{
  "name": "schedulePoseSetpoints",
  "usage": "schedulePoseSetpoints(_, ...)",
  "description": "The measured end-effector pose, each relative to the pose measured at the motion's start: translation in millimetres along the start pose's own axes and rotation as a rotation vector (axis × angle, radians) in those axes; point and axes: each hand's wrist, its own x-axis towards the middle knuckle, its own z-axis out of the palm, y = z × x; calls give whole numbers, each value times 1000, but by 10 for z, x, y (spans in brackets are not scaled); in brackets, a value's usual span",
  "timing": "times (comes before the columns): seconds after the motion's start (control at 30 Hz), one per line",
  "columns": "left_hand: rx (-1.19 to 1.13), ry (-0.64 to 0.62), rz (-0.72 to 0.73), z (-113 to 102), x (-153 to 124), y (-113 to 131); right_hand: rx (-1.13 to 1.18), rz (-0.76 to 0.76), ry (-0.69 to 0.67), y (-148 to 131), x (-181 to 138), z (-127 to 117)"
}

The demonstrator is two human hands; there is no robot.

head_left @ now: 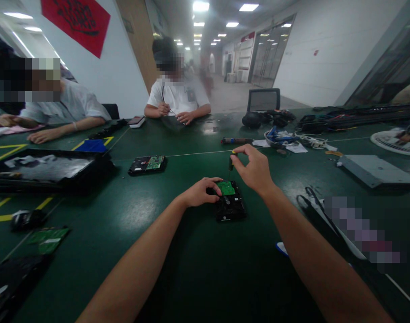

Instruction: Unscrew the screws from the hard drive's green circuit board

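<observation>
A black, rectangular hard drive with a green circuit board (230, 208) set into its upper face lies flat on the dark green table (134, 206), in front of the person and between the two hands. The left hand (201, 192) reaches in from the drive's left side, its thumb and fingers curled at the edge and over the face near the green board; whether they squeeze it or merely rest there I cannot tell. The right hand (255, 168) pinches a small dark-handled screwdriver with a yellow top (230, 162) between thumb and fingers, holding it upright above the drive, its thin shaft pointing down toward the far end of the board. Whether the tip meets a screw is too small to tell.

A second black drive with a partly green face (147, 165) lies farther off to the left, well apart. Toward the right edge sits a flat grey metal box (376, 170). Across the table, a co-worker in a white top (178, 96) holds a thin tool.
</observation>
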Motion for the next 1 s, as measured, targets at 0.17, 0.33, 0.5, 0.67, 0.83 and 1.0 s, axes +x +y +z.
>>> schedulePoseSetpoints(0.17, -6, 2, 4, 3, 7, -28, 6, -55, -2, -22, 15, -13)
schedulePoseSetpoints(0.33, -2, -2, 10, -1, 7, -27, 13, -4, 4, -21, 7, -6)
schedulePoseSetpoints(0.5, 9, -3, 15, 5, 9, -39, -12, -63, -8, -22, 7, -9)
schedulePoseSetpoints(0.67, 6, 3, 19, 11, 4, -39, -11, -37, 12, -4, 3, 11)
schedulePoseSetpoints(0.83, 7, 8, 26, 11, 9, -36, 9, -39, -4, -21, -1, 0)
schedulePoseSetpoints(1.0, 17, 0, 11, 7, 10, -35, -13, -40, 0, -13, 3, -2)
